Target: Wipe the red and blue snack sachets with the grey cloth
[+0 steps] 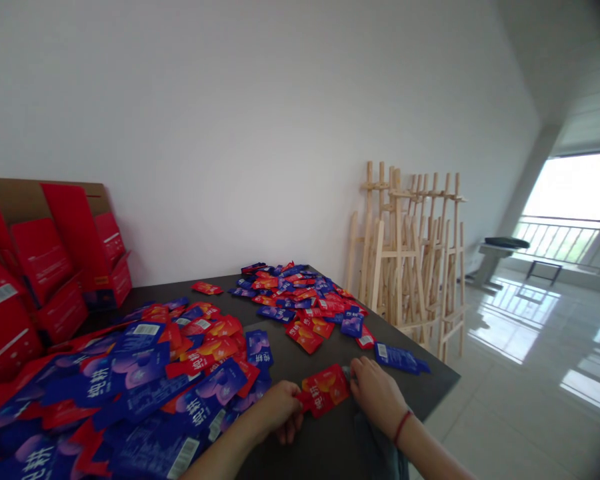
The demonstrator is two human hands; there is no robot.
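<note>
A flat red pouch (pixel 326 392) with orange printing and white characters lies between my hands, low over the dark tabletop. My left hand (pixel 284 412) pinches the narrow spout end of it. At its other end, the fingers of my right hand (pixel 375 393) are closed on the edge, beside a small greyish patch whose nature I cannot make out. Left of my hands spreads a big heap of blue and red pouches (pixel 145 390). Beyond them lies a second pile of such pouches (pixel 300 293). A single blue pouch (pixel 400 358) rests near the table's right edge.
Red cardboard display boxes (pixel 63 267) stand at the table's left, against the white wall. The dark table (pixel 425 387) ends at the right. Past it, wooden easels (pixel 410 260) lean together on a shiny tiled floor, with a railing and window behind.
</note>
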